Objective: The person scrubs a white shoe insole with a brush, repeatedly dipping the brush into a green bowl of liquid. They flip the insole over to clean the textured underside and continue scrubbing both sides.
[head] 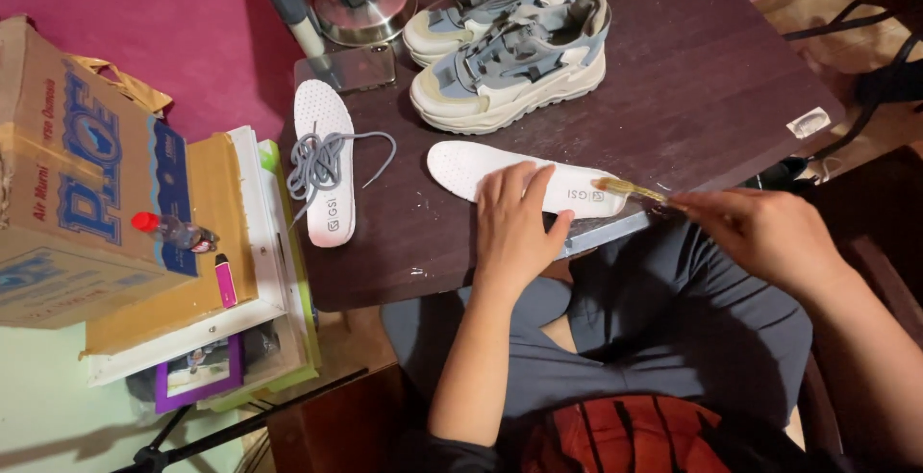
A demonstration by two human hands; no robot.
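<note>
Pinching a small brush (630, 188) in your right hand (764, 235), you are closing the fingers on its handle while the bristle end is touching the heel end of the white insole (461, 167). Your left hand (517, 228) is lying flat and open across the middle of that insole, gripping nothing, just pressing it to the table (711, 79) near the front edge, above your lap.

You are doing well by keeping the palm down, since a light insole would likely be sliding under the brush otherwise. Judging from how things lie, you are working at the heel, so be keeping the strokes short and running them along the insole, away from your left fingers. Whether the bristles are carrying glue cannot be told from here; if they are, be spreading it thin and keeping it off the table.

A second insole (325, 161) is lying well apart to the left with a grey lace (317, 161) heaped on it. Two grey and cream shoes (514, 60) are standing side by side at the back of the table, clear of your strokes, so you are having room to turn the insole as you go.
</note>
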